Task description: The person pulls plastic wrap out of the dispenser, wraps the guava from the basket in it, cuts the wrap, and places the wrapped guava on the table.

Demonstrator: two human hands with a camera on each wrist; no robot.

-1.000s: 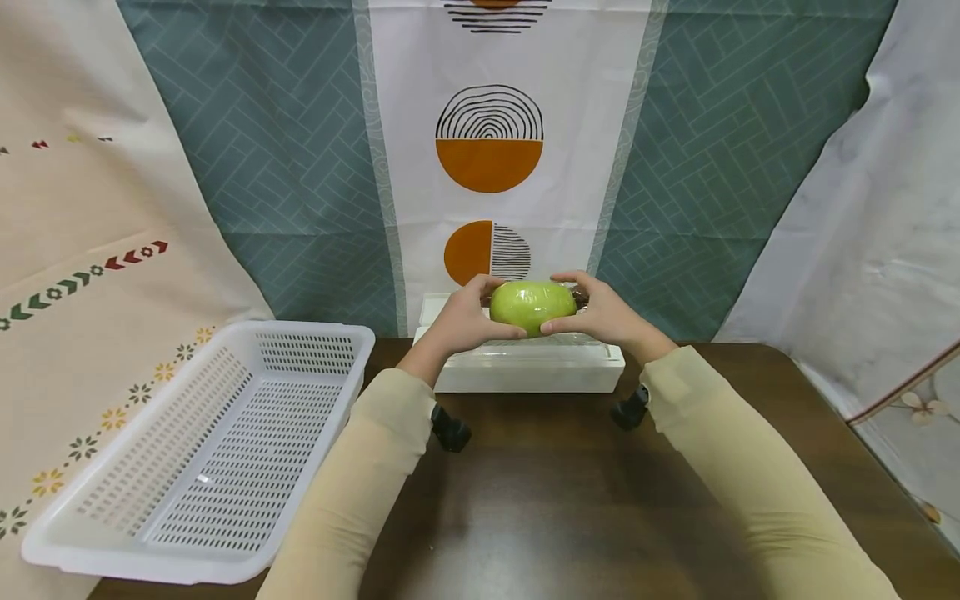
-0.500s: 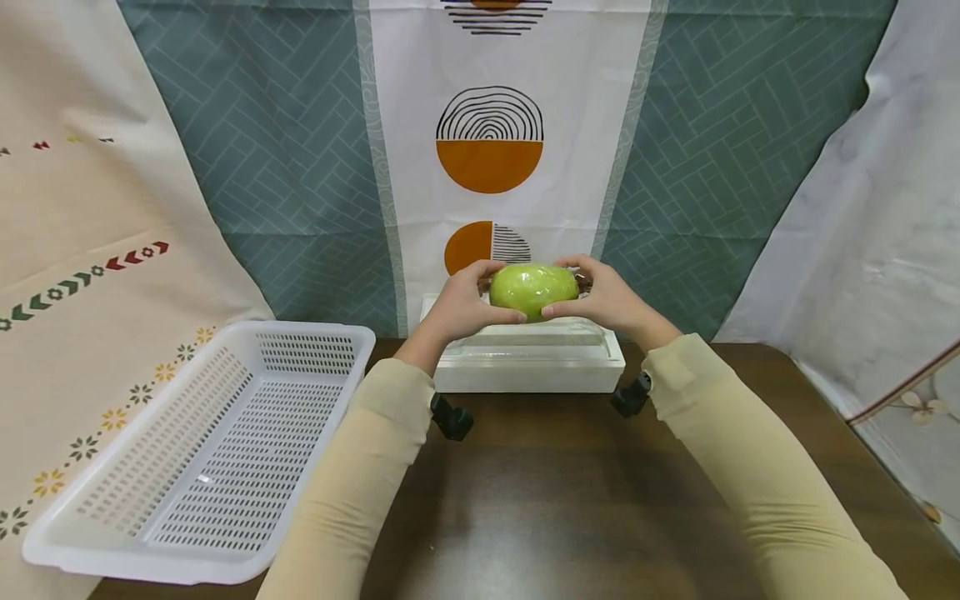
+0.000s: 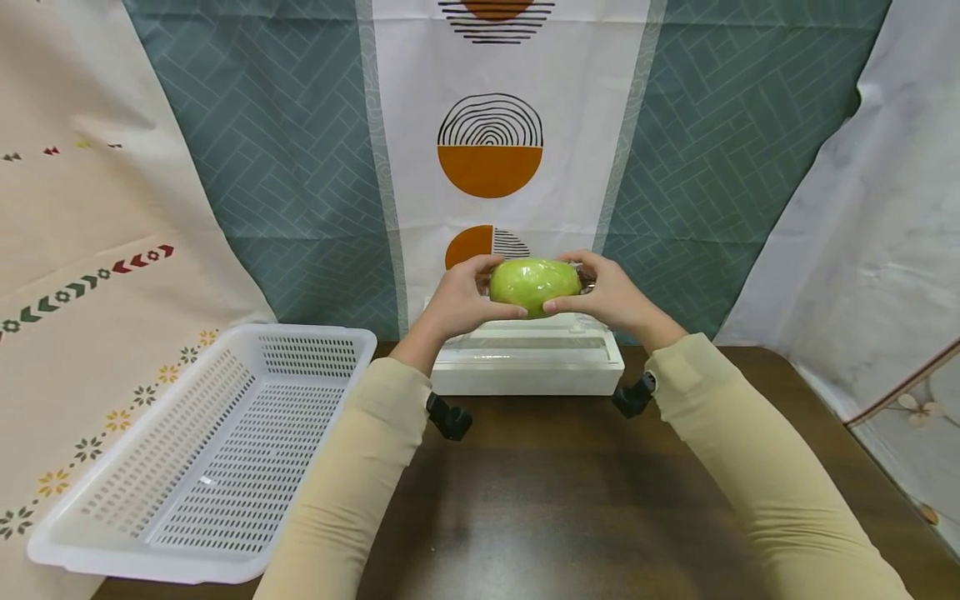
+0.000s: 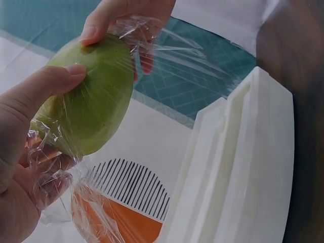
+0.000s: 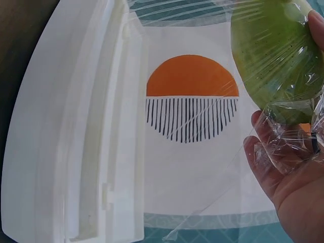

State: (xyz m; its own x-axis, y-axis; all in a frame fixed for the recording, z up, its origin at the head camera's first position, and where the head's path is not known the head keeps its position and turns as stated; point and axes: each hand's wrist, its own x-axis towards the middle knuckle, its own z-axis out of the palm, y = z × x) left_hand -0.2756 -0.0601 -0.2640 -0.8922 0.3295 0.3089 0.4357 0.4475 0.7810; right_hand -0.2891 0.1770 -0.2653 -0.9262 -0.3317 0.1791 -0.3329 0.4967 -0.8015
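Note:
A green mango [image 3: 534, 283] is held up between both hands, above a white cling film dispenser [image 3: 528, 382]. My left hand [image 3: 463, 298] grips its left end, with the thumb on the near face. The right hand [image 3: 613, 297] grips the other end, its thumb close to the left one. Clear cling film [image 4: 55, 167] lies around the fruit and bunches at the left fingers. In the left wrist view, stretched film [image 4: 187, 50] runs from the mango toward the dispenser. Crumpled film [image 5: 283, 136] also lies over the right fingers. The mango's far side is hidden.
A white perforated plastic basket [image 3: 247, 450] stands at the left of the dark wooden table [image 3: 570, 508]. Patterned cloths [image 3: 300, 150] hang behind and at both sides. The dispenser sits at the table's back edge.
Both hands have raised the mango a little, away from the dispenser, and more of the dispenser's top now shows. The grip looks the same. The head view has tilted slightly.

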